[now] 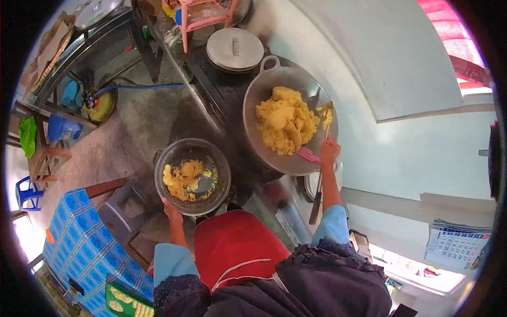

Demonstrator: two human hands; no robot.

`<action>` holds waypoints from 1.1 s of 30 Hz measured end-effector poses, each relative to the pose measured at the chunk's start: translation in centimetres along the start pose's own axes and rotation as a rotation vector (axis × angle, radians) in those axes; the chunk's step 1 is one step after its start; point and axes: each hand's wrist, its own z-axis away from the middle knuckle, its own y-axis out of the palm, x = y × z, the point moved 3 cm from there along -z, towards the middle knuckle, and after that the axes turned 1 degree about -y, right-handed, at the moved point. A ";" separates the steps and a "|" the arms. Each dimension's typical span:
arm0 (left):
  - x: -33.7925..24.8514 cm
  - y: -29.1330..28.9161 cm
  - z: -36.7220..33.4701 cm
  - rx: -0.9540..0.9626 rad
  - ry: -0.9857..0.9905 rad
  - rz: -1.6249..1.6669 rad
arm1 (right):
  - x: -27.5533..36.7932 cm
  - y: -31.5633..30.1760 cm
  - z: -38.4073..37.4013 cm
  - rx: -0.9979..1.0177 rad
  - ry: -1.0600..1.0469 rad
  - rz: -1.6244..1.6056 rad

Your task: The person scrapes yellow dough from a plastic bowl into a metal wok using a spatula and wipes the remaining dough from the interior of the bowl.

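My left hand (171, 208) grips the near left rim of a dark round pan (224, 177), held in front of the red apron. A smaller heap of yellow mash (187, 179) lies in this pan, with bits smeared on its side. Closed round a long-handled metal spatula (317, 203), my right hand (329, 150) is over the right rim of a large grey wok (256, 132). Yellow mash clings to the spatula's head inside the wok. A big mound of yellow mash (288, 124) fills the wok's middle. By its near edge lies something pink (307, 155), its kind unclear.
Beyond the wok, a lidded pot (235, 50) stands on the dark stove top (211, 79), near a pink plastic stand (206, 22). At lower left is a table with a blue checked cloth (90, 238), holding a green tray (117, 304). A pale wall (406, 148) rises on the right.
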 end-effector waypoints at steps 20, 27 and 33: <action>-5.0 1.3 2.8 -0.038 0.517 -0.308 | 15.7 11.6 25.8 1.399 0.456 -0.209; -8.9 1.9 -0.5 0.067 0.513 -0.503 | 10.4 21.3 24.6 1.312 0.573 -0.025; -7.1 2.0 -1.5 0.128 0.510 -0.354 | 15.7 29.3 24.9 1.563 0.214 -0.139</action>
